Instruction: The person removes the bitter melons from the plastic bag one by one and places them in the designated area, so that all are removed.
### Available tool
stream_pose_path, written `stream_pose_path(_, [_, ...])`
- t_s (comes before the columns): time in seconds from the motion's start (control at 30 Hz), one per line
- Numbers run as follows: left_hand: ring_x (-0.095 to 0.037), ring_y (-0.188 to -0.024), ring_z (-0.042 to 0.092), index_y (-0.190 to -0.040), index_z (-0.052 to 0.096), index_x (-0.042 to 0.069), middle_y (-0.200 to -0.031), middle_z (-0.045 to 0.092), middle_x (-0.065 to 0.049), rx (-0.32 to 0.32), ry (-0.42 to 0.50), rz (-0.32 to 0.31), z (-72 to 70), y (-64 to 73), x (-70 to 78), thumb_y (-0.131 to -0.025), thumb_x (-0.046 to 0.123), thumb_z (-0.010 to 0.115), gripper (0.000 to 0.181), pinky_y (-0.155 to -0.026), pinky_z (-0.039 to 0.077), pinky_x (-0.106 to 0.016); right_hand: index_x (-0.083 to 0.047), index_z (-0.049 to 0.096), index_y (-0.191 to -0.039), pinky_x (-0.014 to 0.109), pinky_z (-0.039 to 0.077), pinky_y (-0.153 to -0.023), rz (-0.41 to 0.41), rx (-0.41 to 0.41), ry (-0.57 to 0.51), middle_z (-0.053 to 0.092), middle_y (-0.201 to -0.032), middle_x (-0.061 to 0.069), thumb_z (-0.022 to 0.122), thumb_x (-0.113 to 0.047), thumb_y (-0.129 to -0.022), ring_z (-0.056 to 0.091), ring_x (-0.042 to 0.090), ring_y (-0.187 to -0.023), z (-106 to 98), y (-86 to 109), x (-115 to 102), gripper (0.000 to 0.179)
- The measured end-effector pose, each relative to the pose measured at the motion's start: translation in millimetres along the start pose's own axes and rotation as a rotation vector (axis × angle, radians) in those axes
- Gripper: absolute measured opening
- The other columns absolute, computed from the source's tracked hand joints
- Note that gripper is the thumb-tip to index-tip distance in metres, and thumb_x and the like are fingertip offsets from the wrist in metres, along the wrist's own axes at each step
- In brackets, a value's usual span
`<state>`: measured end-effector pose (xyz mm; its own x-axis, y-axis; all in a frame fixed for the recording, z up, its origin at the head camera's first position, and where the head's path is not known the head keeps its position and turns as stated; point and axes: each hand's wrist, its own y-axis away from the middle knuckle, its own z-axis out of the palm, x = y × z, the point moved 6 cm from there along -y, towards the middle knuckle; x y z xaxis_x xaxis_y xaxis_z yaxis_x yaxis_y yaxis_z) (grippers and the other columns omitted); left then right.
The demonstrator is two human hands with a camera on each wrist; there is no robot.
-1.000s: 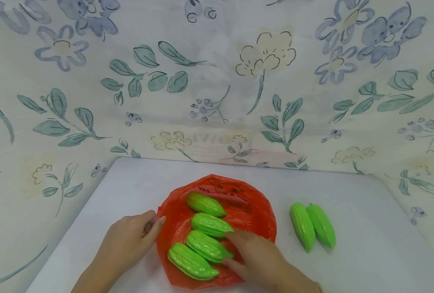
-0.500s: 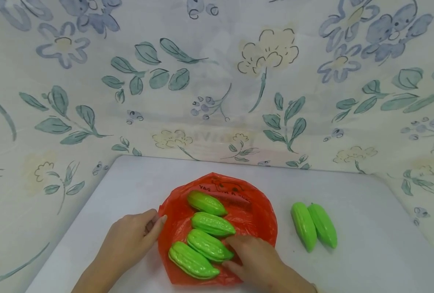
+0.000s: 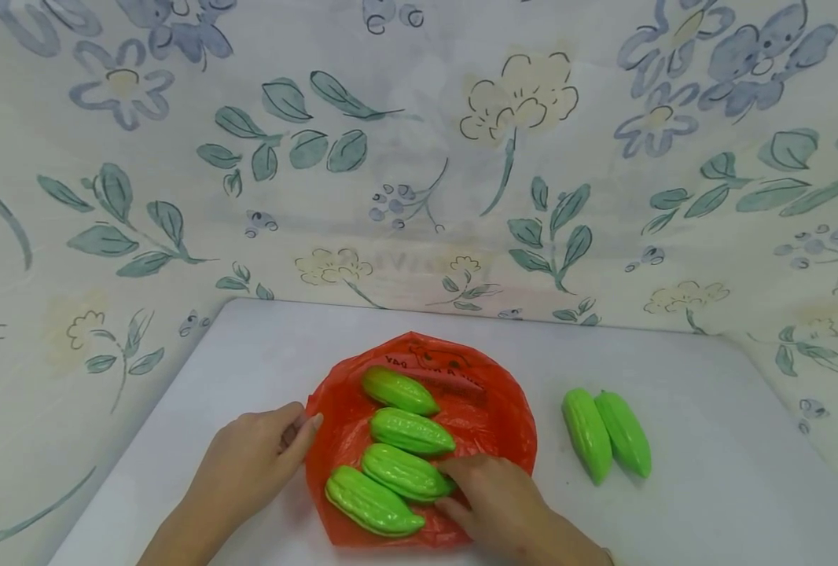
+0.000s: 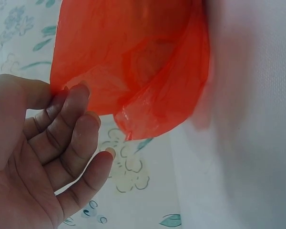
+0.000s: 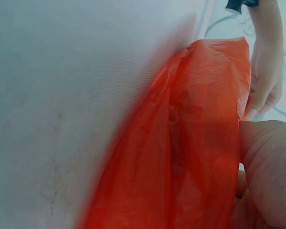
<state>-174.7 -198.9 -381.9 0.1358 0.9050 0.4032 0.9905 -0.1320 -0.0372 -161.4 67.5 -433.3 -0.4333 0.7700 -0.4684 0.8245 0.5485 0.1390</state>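
Observation:
A red plastic bag (image 3: 490,424) lies spread wide open on the table, its edge forming a round rim. Several glossy green ribbed bitter melons rest inside, stacked in a slanting row from the back melon (image 3: 399,391) to the front melon (image 3: 373,501). My left hand (image 3: 259,452) pinches the bag's left rim between thumb and forefinger; in the left wrist view the other fingers (image 4: 83,138) curl loosely beside the red film. Over the bag's right side reaches my right hand (image 3: 493,495), its thumb and forefinger around the tip of the second melon from the front (image 3: 405,473).
Two more green melons, a left one (image 3: 587,436) and a right one (image 3: 624,434), lie side by side on the white table (image 3: 702,440) right of the bag. A flower-patterned cloth (image 3: 419,196) stands behind and around the table.
The right hand's thumb and forefinger have drawn slightly closer about the melon's tip. The left hand stays at the bag's rim, and the melons lie practically as before.

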Motion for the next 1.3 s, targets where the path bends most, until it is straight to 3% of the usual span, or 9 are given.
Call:
stream_pose_path(0.47, [-0.011, -0.056, 0.047, -0.082, 0.058, 0.017, -0.059, 0.048, 0.008, -0.013, 0.004, 0.002, 3.7, -0.5, -2.3, -0.101, 0.026, 0.068, 0.023, -0.054, 0.043, -0.024, -0.021, 0.073, -0.124, 0.038, 0.059, -0.087, 0.051, -0.020, -0.061, 0.070, -0.103, -0.019, 0.080, -0.036, -0.093, 0.065, 0.002, -0.093, 2.2, 3.3, 7.5, 0.035])
stream_pose_path(0.77, [-0.012, -0.057, 0.047, -0.082, 0.058, 0.018, -0.059, 0.049, 0.008, -0.012, 0.005, -0.007, 2.9, -0.6, -2.6, -0.100, 0.027, 0.068, 0.023, -0.054, 0.044, -0.024, -0.019, 0.072, -0.126, 0.042, 0.059, -0.089, 0.081, -0.012, -0.070, 0.073, -0.108, -0.015, 0.081, -0.037, -0.092, 0.068, 0.006, -0.098, -10.1, 11.2, 8.6, 0.040])
stream_pose_path(1.03, [-0.012, -0.057, 0.047, -0.081, 0.057, 0.019, -0.059, 0.048, 0.009, 0.010, -0.002, 0.007, -0.6, -1.3, -0.6, -0.100, 0.027, 0.069, 0.024, -0.054, 0.042, -0.025, -0.015, 0.070, -0.132, 0.045, 0.058, -0.092, 0.031, 0.093, -0.026, 0.074, -0.122, -0.006, 0.079, -0.035, -0.094, 0.070, 0.018, -0.113, -29.5, 24.4, 10.3, 0.044])
stream_pose_path(1.17, [-0.012, -0.056, 0.046, -0.080, 0.056, 0.019, -0.058, 0.047, 0.009, 0.017, -0.008, 0.009, -2.8, -1.0, -0.7, -0.101, 0.028, 0.068, 0.026, -0.053, 0.040, -0.025, -0.013, 0.071, -0.131, 0.043, 0.059, -0.089, -0.001, 0.166, 0.004, 0.075, -0.121, -0.004, 0.079, -0.033, -0.095, 0.071, 0.018, -0.110, -41.0, 32.3, 11.4, 0.043])
stream_pose_path(1.3, [-0.012, -0.056, 0.046, -0.079, 0.056, 0.019, -0.058, 0.047, 0.009, 0.024, -0.001, 0.014, -3.5, -1.2, -1.2, -0.100, 0.027, 0.068, 0.025, -0.053, 0.040, -0.025, -0.013, 0.071, -0.132, 0.042, 0.059, -0.089, 0.034, 0.213, 0.015, 0.075, -0.121, -0.004, 0.078, -0.035, -0.094, 0.071, 0.018, -0.110, -51.6, 40.2, 14.1, 0.044])
